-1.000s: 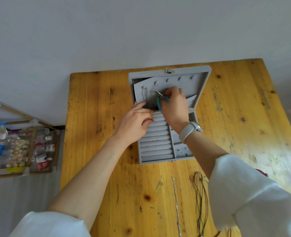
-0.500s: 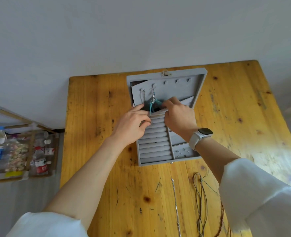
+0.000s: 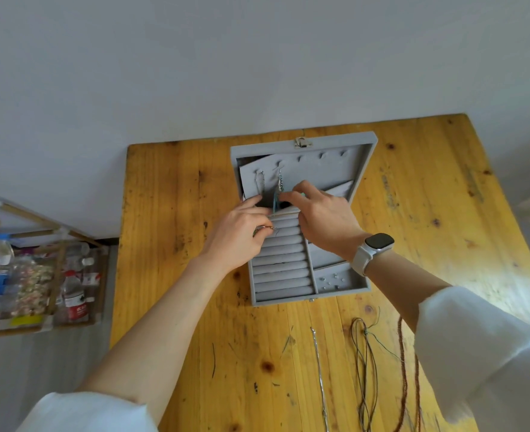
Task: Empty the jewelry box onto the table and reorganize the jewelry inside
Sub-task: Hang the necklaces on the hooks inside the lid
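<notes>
A grey jewelry box [image 3: 341,293] lies open on the wooden table [image 3: 176,213], its lid [image 3: 329,169] tilted back with a row of hooks. Two chains [image 3: 259,182] hang from the left hooks. One of them carries a teal pendant [image 3: 275,207]. My right hand [image 3: 323,216] pinches that teal pendant necklace at the pocket along the lid's lower edge. My left hand [image 3: 242,229] points its index finger to the pocket edge, while its curled fingers hold a small metal ring [image 3: 265,228]. The ring rolls [image 3: 281,266] hold nothing that I can see.
Small studs [image 3: 332,279] lie in the box's front right compartment. On the table near me lie a silver chain [image 3: 319,369], a dark cord necklace [image 3: 365,369] and a reddish-brown cord [image 3: 406,369]. A wooden shelf [image 3: 39,275] with bottles stands left of the table.
My right hand came down from the lid's hooks to the pocket edge, leaving the teal necklace hanging from a hook. My left hand has stayed at the box's left side.
</notes>
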